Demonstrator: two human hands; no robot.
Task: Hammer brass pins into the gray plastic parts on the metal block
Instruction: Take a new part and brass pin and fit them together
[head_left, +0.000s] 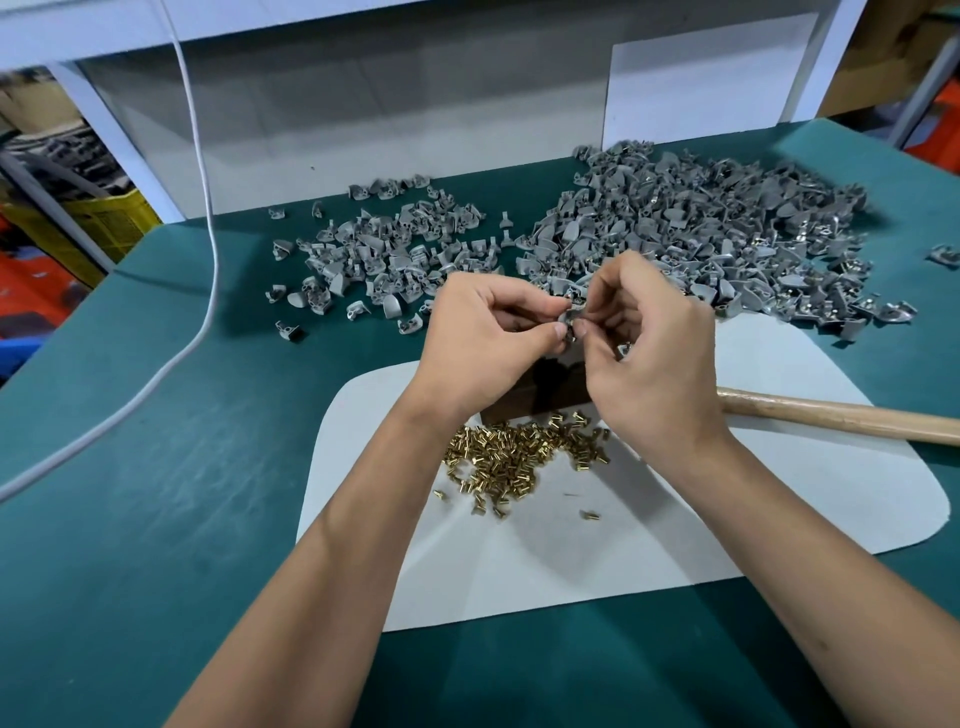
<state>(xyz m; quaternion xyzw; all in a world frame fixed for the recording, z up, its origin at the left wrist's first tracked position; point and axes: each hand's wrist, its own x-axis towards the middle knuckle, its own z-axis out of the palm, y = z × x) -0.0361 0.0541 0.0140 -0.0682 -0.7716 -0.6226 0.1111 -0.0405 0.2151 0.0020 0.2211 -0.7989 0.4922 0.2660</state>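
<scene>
I have both hands up over the middle of the counter (156, 467). My left hand (483, 338) and my right hand (644, 353) meet at one gray plastic part (571, 317), each pinching it between thumb and fingertips, just above the dark metal block (535, 395). Whether a pin is already seated in it I cannot tell; the fingers hide most of it.

The brass pins (514, 457) lie in a loose heap at six o'clock from the block, on the white mat (675, 519). The hammer handle (841, 421) lies at three o'clock, its head hidden behind my right hand. Two heaps of gray parts sit beyond: a smaller pile (384, 254) at eleven o'clock and a larger pile (701, 228) at one o'clock.

I judge the part to be light, stiff and hard, with curved faces that could slip, so I would hold it by its flat edges. The pins look tiny and smooth, likely to roll or drop; a fingertip pinch on the shank near the head seems best. The block looks heavy enough to stay put under blows.
</scene>
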